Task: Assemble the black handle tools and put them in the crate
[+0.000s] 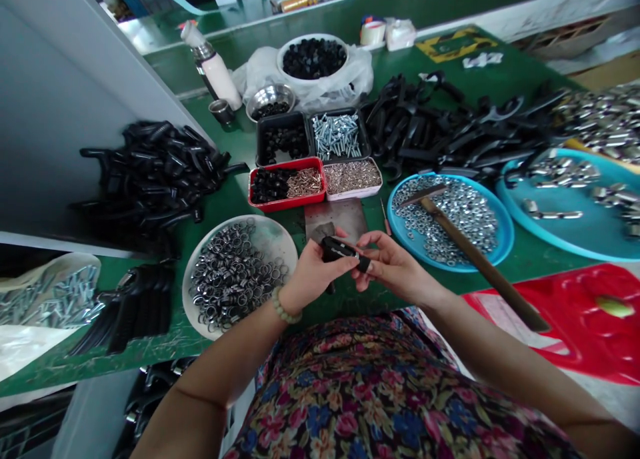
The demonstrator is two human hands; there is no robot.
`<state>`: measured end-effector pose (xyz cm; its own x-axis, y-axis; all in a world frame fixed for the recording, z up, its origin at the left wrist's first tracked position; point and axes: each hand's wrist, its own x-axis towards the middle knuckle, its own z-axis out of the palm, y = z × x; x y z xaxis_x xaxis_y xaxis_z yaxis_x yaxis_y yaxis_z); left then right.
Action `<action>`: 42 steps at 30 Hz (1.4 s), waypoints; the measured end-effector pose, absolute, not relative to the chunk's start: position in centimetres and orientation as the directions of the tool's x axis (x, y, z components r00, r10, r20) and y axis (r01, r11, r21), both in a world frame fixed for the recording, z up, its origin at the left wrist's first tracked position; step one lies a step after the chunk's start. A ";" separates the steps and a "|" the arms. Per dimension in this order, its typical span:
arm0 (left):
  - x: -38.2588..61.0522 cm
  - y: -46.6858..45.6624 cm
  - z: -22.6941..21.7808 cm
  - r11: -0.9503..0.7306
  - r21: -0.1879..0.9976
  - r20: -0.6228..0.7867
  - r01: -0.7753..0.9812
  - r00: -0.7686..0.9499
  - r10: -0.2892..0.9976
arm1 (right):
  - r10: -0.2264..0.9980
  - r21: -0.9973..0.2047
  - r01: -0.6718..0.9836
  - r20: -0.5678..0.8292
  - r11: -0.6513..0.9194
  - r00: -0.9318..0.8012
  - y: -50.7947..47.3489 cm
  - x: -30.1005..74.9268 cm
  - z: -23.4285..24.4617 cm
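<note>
My left hand [315,277] and my right hand [395,269] meet above the green workbench, both gripping a small black plastic part [340,251]. My left fingers wrap its near side, and my right fingertips pinch its far end. Just beyond the hands lies a flat steel plate [345,219] with a dark lump on it. A white plate of metal rings [235,276] sits next to my left hand. Nearest my right hand is a blue tray of hex nuts [450,209], with a wooden-handled hammer [477,256] resting across it.
Small trays of black pieces, screws and metal parts [315,156] stand ahead, beyond them a white bowl of black caps [314,58]. Heaps of black plastic parts [150,176] lie left and ahead. A second blue tray [565,212] and a red board [565,319] lie right.
</note>
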<state>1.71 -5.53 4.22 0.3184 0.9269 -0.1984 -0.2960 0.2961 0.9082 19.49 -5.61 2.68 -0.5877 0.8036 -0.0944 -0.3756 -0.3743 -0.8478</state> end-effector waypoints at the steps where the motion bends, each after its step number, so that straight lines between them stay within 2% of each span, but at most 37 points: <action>1: 1.7 -5.6 4.3 0.291 0.912 -0.194 -0.288 0.322 0.927 | 0.802 -0.838 -0.385 -0.099 -0.386 -0.589 -5.7 19.3 2.8; 5: 1.3 -5.8 4.4 0.299 0.922 -0.190 -0.247 0.386 0.903 | 0.794 -0.802 -0.412 -0.123 -0.433 -0.596 -6.0 19.0 3.2; 12: 1.4 -6.0 3.6 0.239 0.914 -0.162 -0.328 0.246 0.956 | 0.788 -0.786 -0.395 -0.181 -0.476 -0.589 -5.9 18.2 3.8; 17: 1.6 -6.2 3.7 0.231 0.938 -0.151 -0.259 0.294 0.944 | 0.805 -0.781 -0.384 -0.242 -0.493 -0.542 -6.3 17.1 3.6; 20: 0.4 -5.4 3.9 0.202 0.979 -0.178 -0.033 0.352 0.919 | 0.849 -0.851 -0.310 -0.254 -0.423 -0.463 -5.8 17.4 3.4; 22: -0.9 -4.2 4.2 0.105 0.970 -0.174 0.217 0.327 0.929 | 0.821 -0.927 -0.139 -0.231 -0.349 -0.521 -3.9 17.9 3.8; 23: -1.5 -3.4 4.2 0.031 0.935 -0.147 0.354 0.305 0.941 | 0.809 -0.966 -0.026 -0.202 -0.259 -0.552 -2.3 18.0 4.1; 25: -2.2 -1.8 4.1 -0.159 0.781 -0.058 0.603 0.324 0.944 | 0.822 -0.970 0.235 -0.083 0.063 -0.564 1.9 17.4 4.8; 26: -2.2 -1.0 3.8 -0.270 0.672 -0.018 0.689 0.380 0.925 | 0.860 -0.878 0.394 0.037 0.271 -0.509 4.4 16.7 5.1; 27: -2.0 -0.4 3.3 -0.385 0.555 0.010 0.738 0.457 0.890 | 0.844 -0.697 0.558 0.129 0.450 -0.520 6.8 15.6 5.2; 28: -1.5 0.1 2.6 -0.490 0.442 0.021 0.751 0.538 0.843 | 0.806 -0.450 0.684 0.167 0.574 -0.567 9.1 14.3 5.2; 29: -1.0 0.5 1.8 -0.576 0.345 0.020 0.742 0.607 0.794 | 0.756 -0.198 0.731 0.124 0.654 -0.643 11.2 12.9 5.0; 31: 0.1 0.8 0.3 -0.671 0.217 0.023 0.709 0.683 0.730 | 0.719 -0.052 0.718 0.075 0.694 -0.691 14.2 10.4 4.4; 34: 0.5 0.6 -1.2 -0.689 0.168 0.067 0.705 0.690 0.721 | 0.688 0.006 0.689 0.035 0.725 -0.725 16.2 8.1 3.4; 38: -0.2 -0.2 -1.2 -0.618 0.209 0.103 0.758 0.611 0.785 | 0.680 0.058 0.681 0.039 0.730 -0.732 16.2 7.9 3.2; 40: -0.3 -0.5 -1.0 -0.554 0.255 0.103 0.793 0.547 0.831 | 0.695 0.039 0.697 0.058 0.716 -0.717 15.9 8.5 3.6; 42: 0.0 -0.6 -1.0 -0.482 0.306 0.097 0.821 0.476 0.874 | 0.716 -0.060 0.714 0.092 0.697 -0.692 15.4 9.5 4.1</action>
